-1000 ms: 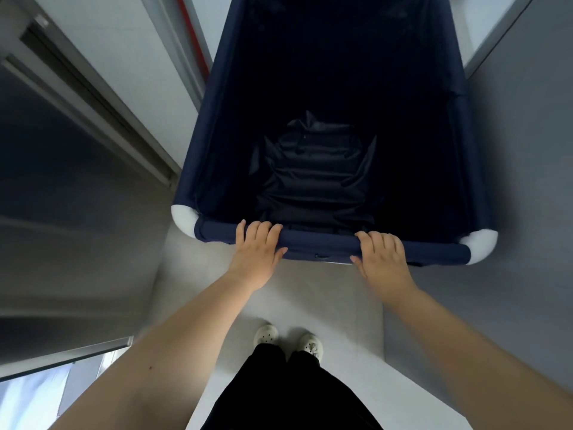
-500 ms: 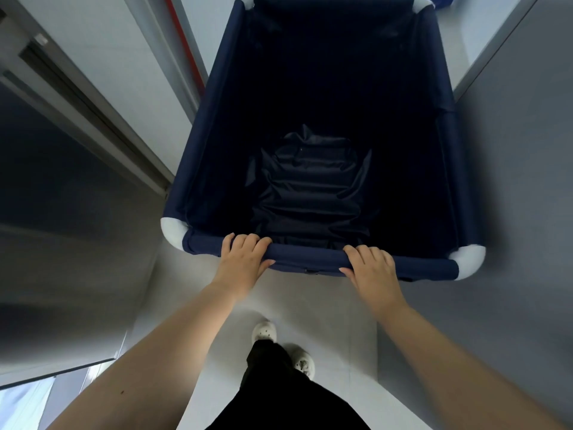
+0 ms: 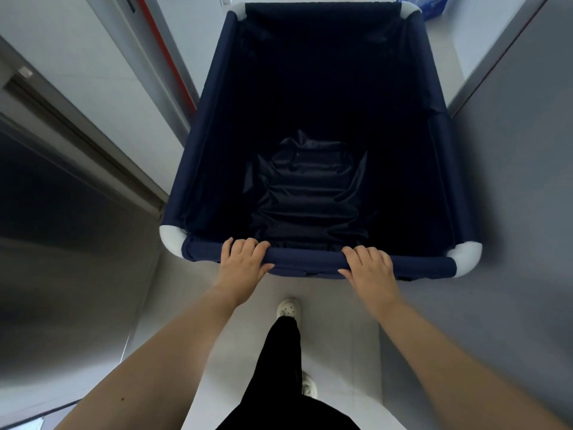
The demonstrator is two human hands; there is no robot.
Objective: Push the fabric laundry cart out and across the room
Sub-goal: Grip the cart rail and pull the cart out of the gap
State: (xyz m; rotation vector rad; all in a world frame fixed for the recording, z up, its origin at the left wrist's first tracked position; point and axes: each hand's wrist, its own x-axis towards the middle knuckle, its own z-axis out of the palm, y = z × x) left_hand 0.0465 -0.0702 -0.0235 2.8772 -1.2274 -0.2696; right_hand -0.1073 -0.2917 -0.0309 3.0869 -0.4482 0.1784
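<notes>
A navy fabric laundry cart [image 3: 210, 125] with white corner joints fills the middle of the head view, seen from above. Its dark liner lies crumpled on the bottom, with no laundry visible inside. My left hand [image 3: 243, 263] is closed over the near top rail, left of centre. My right hand [image 3: 370, 270] is closed over the same rail, right of centre. Both arms reach forward and my thumbs sit under the rail.
A door frame with a red strip [image 3: 167, 54] runs close along the cart's left side. A grey wall [image 3: 511, 181] stands tight on the right. A blue bag [image 3: 435, 6] lies beyond the far right corner. My white shoes [image 3: 288, 308] step on pale floor.
The cart has rolled forward between the frame and the wall, and its far rail with white corners has come into view. One foot has stepped ahead of the other. Both hands keep their grip.
</notes>
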